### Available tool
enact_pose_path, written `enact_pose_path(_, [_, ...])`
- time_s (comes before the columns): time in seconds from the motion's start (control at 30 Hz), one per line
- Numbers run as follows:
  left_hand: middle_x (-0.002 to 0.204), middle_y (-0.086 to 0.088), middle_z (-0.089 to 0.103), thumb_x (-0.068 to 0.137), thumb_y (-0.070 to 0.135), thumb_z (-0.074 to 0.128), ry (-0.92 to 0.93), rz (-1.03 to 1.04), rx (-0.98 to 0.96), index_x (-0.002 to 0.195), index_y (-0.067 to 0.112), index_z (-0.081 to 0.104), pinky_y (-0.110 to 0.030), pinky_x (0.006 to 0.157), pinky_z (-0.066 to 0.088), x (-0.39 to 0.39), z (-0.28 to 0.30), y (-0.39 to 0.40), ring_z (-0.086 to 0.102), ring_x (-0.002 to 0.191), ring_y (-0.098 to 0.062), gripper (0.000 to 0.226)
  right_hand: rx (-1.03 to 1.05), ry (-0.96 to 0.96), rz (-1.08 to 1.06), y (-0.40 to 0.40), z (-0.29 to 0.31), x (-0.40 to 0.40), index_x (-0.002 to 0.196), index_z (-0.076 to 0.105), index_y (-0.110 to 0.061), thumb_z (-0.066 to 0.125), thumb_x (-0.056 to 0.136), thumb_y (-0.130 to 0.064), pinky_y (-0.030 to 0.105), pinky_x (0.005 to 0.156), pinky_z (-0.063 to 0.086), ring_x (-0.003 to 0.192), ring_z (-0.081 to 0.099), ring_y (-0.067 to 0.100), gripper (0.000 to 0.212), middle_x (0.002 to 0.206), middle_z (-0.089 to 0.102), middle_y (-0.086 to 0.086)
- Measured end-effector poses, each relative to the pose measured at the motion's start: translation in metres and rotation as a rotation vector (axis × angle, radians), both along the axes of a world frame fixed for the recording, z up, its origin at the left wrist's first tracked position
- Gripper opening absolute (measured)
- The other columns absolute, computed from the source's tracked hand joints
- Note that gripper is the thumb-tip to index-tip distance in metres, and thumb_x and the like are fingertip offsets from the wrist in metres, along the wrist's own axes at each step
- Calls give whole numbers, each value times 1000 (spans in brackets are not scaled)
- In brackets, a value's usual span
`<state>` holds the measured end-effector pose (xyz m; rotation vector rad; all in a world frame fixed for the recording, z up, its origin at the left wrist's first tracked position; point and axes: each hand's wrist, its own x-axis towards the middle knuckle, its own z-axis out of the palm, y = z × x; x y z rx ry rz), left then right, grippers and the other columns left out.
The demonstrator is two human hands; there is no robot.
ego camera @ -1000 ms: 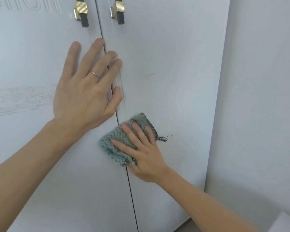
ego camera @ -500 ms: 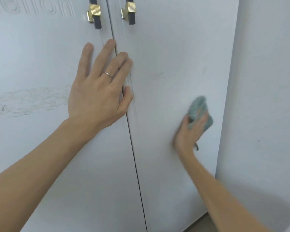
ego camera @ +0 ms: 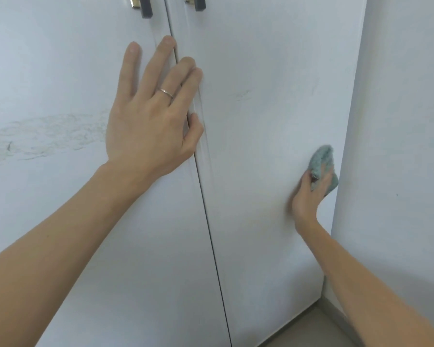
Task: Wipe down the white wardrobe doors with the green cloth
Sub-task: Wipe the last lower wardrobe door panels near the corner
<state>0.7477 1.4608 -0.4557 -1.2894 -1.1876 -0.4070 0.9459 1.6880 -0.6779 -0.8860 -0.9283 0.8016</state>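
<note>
The seam between the two white wardrobe doors serves as landmark. The left hand lies flat with straight, spread fingers across that seam, palm on the left door, a thin ring on one finger. Far to the right of the seam, near the right door's outer edge beside the wall, the right hand presses the green cloth to the door; blur hides whether its fingers curl. Two dark handles above are cut off by the frame.

Left hand flat on doors, right hand gripping green cloth.
</note>
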Motion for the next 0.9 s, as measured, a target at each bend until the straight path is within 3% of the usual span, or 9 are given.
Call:
enact_pose_path(0.1, [151,-10,54,102,25,40,-3,5,-10,147,3,51,-62,126,18,1,1,-2,30,156,-35,51,-283,197,-21,20,0,16,163,16,-30,43,102,-52,40,126,19,152,26,13,70,167,23,-10])
enact_pose_path(0.23, [151,-10,54,102,25,40,6,21,-6,147,3,50,-62,126,18,0,1,-2,30,156,-35,51,-297,96,-137,-33,8,-35,161,17,-7,43,108,-38,39,127,10,156,18,25,67,169,18,9])
enact_pose_path(0.3, [152,-10,53,103,26,40,9,19,-16,148,3,49,-62,126,17,-1,0,-1,29,157,-35,52,-192,-18,-77,-104,-4,-80,162,8,-24,38,101,-50,42,129,5,159,8,23,73,171,7,3])
enact_pose_path(0.37, [153,-10,52,104,27,39,17,15,-15,149,3,49,-63,126,17,-2,0,-2,29,157,-35,52,7,-187,112,-186,-21,-117,151,-15,-61,33,97,-58,38,127,-7,157,-12,10,71,167,-19,-20])
enact_pose_path(0.43, [151,-11,53,104,28,40,29,12,-4,148,4,49,-64,126,18,-5,1,-4,30,156,-37,51,140,-311,221,-225,-42,-132,137,-26,-74,35,100,-54,36,123,-16,152,-25,4,74,159,-29,-34])
enact_pose_path(0.57, [149,-12,54,103,27,42,35,-18,-1,145,3,51,-63,126,16,-4,0,-2,31,155,-37,49,180,-313,116,-149,-28,-89,140,-20,-72,37,101,-39,34,125,-13,153,-19,0,77,159,-23,-37])
enact_pose_path(0.67, [150,-11,54,105,30,40,10,-32,-20,145,3,50,-63,126,15,-5,1,-1,30,155,-37,49,-101,-53,-1,-47,-8,-27,159,2,-44,43,103,-42,44,129,6,157,4,10,69,170,3,-14])
enact_pose_path(0.73, [149,-10,54,106,30,40,10,-33,-8,144,3,51,-63,126,16,-4,-1,-1,31,155,-37,48,-248,73,-23,1,-2,5,163,8,-33,44,102,-51,43,127,13,156,12,11,73,170,10,-10])
enact_pose_path(0.9, [150,-11,54,106,30,40,1,-27,-32,145,3,50,-63,126,15,-2,0,-3,30,156,-36,49,-308,161,-79,-4,-4,-2,163,16,-20,44,106,-44,39,126,17,154,21,15,68,169,20,-3])
